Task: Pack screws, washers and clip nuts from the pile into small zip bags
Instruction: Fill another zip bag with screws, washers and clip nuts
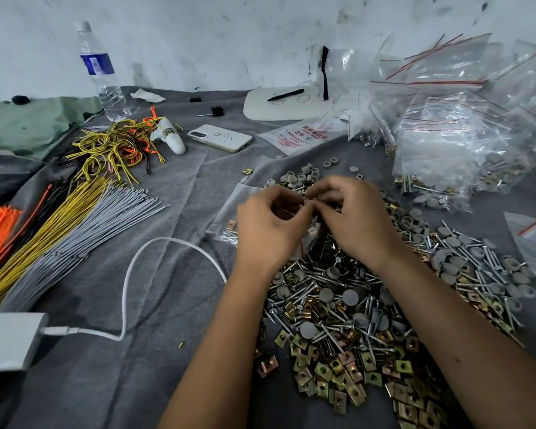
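Above the heap of silver screws, grey washers and brass clip nuts (pixel 347 308), left hand (pixel 268 226) and right hand (pixel 355 218) each hold a pinching grip on a small clear zip bag (pixel 310 239).

One bottle (pixel 101 69), one phone (pixel 219 138), one pen (pixel 285 95).

Grey cloth (pixel 174 382) carries hardware pile (pixel 353 320), cable ties (pixel 75 230), phone (pixel 219 138), bottle (pixel 101 72), filled bags (pixel 446 156).

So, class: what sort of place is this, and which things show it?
Probably an informal packing workspace for hardware kits: a loose pile of screws, caps and clip nuts on a grey cloth, filled zip bags heaped at the right, and bundled cable ties.
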Available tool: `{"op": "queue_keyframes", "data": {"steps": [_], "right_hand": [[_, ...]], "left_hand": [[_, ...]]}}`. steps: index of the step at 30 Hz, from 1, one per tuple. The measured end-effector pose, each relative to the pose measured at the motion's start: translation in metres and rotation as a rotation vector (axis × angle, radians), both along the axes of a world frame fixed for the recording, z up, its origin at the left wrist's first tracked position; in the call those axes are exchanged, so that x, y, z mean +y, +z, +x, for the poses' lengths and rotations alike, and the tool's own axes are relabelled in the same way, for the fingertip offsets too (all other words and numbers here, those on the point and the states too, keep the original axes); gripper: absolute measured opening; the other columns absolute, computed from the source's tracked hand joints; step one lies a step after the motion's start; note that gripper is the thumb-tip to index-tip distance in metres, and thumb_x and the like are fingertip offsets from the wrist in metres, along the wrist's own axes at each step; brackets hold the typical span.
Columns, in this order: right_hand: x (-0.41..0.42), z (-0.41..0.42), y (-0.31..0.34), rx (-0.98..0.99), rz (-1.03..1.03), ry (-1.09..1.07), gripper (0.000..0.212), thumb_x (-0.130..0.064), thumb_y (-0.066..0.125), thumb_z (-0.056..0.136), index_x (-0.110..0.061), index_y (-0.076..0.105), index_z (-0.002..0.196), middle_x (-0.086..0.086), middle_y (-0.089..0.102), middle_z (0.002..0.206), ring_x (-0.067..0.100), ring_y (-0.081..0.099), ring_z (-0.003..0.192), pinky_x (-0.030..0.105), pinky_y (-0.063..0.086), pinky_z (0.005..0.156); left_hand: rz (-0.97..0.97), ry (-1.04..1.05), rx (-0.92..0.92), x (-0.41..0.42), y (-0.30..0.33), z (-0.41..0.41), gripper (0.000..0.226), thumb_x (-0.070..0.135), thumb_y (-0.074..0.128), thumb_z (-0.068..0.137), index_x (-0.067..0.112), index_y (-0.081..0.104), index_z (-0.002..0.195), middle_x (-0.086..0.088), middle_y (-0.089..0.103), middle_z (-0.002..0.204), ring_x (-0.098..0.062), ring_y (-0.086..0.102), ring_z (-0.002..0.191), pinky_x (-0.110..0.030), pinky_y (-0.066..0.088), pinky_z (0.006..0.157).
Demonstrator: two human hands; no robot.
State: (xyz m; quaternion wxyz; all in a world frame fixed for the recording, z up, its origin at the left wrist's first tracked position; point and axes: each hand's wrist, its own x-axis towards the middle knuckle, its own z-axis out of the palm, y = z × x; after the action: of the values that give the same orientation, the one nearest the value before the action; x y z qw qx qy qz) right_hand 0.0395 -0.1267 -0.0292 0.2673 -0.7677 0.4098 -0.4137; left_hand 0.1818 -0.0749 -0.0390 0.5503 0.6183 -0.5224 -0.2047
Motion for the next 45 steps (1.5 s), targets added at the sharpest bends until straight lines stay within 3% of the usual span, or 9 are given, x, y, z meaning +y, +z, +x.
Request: {"op": "queue_keyframes", "data": {"steps": [4,7,12,19,26,30,35,40,45], "right_hand": [[-0.003,-0.003,0.0,-0.163,0.145,0.052,0.009,-0.013,0.078,0.089,-0.015,0.072,0.096,-0.006,0.078,0.08,0.016,0.074,0.067,0.026,0.059,0.062],[-0.004,-0.006,0.0,-0.178,0.172,0.118,0.008,-0.012,0.076,0.09,-0.018,0.072,0.093,-0.006,0.078,0.079,0.029,0.072,0.06,0.032,0.06,0.055],[-0.006,-0.01,0.001,-0.168,0.177,0.18,0.008,-0.012,0.077,0.089,-0.019,0.074,0.091,-0.005,0.078,0.078,0.025,0.07,0.055,0.025,0.055,0.051],[-0.009,-0.015,0.001,-0.189,0.202,0.22,0.011,-0.009,0.078,0.089,-0.018,0.076,0.093,0.002,0.078,0.08,0.028,0.073,0.066,0.027,0.057,0.055],[-0.009,-0.012,0.001,-0.176,0.125,0.224,0.025,-0.003,0.076,0.086,-0.026,0.079,0.095,-0.007,0.079,0.088,0.01,0.075,0.086,0.025,0.06,0.075],[-0.012,-0.017,0.002,-0.257,0.267,0.237,0.02,0.0,0.075,0.088,-0.019,0.078,0.093,0.005,0.078,0.084,0.02,0.073,0.071,0.027,0.058,0.064],[-0.015,-0.024,0.001,-0.278,0.381,0.262,0.011,0.0,0.074,0.089,-0.01,0.076,0.094,0.012,0.077,0.084,0.03,0.068,0.071,0.026,0.058,0.06],[-0.015,-0.021,-0.001,-0.202,0.337,0.217,0.009,-0.005,0.077,0.088,-0.013,0.077,0.093,0.008,0.078,0.08,0.026,0.068,0.062,0.027,0.056,0.058],[-0.012,-0.016,-0.001,-0.226,0.307,0.177,0.008,-0.009,0.08,0.086,-0.015,0.078,0.092,0.006,0.078,0.08,0.021,0.069,0.061,0.026,0.055,0.056]], "left_hand": [[-0.042,-0.034,-0.05,0.002,-0.001,0.0,0.022,0.014,0.083,0.083,0.019,0.076,0.104,0.006,0.074,0.08,-0.006,0.069,0.068,-0.025,0.058,0.06],[-0.094,-0.052,-0.141,0.004,0.001,0.002,0.022,0.01,0.081,0.082,0.021,0.08,0.101,0.011,0.075,0.08,-0.004,0.07,0.068,-0.023,0.058,0.06],[-0.107,-0.062,-0.132,0.005,0.001,0.001,0.013,0.01,0.079,0.08,0.016,0.078,0.091,0.005,0.073,0.072,-0.013,0.069,0.064,-0.038,0.059,0.06],[-0.101,-0.099,-0.132,0.004,-0.001,0.002,0.01,0.008,0.079,0.077,0.014,0.072,0.078,0.003,0.069,0.064,-0.016,0.064,0.057,-0.04,0.054,0.054],[-0.164,-0.084,-0.299,0.001,0.0,0.006,0.012,0.021,0.075,0.074,0.017,0.065,0.07,0.005,0.06,0.059,-0.017,0.057,0.054,-0.04,0.047,0.05],[-0.199,-0.134,-0.363,0.002,-0.001,0.007,0.01,0.017,0.078,0.078,0.016,0.069,0.073,0.006,0.063,0.063,-0.014,0.058,0.057,-0.04,0.05,0.054],[-0.193,-0.094,-0.286,0.003,-0.002,0.005,0.023,0.024,0.086,0.082,0.019,0.078,0.104,0.01,0.075,0.091,-0.005,0.07,0.071,-0.024,0.059,0.059],[-0.18,-0.09,-0.361,0.002,-0.002,0.001,0.013,0.014,0.082,0.083,0.016,0.08,0.096,0.007,0.073,0.082,-0.007,0.067,0.065,-0.034,0.058,0.058],[-0.22,-0.04,-0.36,0.002,-0.002,0.001,0.01,0.014,0.08,0.081,0.016,0.078,0.09,0.011,0.069,0.072,-0.005,0.065,0.06,-0.028,0.055,0.052]]}}
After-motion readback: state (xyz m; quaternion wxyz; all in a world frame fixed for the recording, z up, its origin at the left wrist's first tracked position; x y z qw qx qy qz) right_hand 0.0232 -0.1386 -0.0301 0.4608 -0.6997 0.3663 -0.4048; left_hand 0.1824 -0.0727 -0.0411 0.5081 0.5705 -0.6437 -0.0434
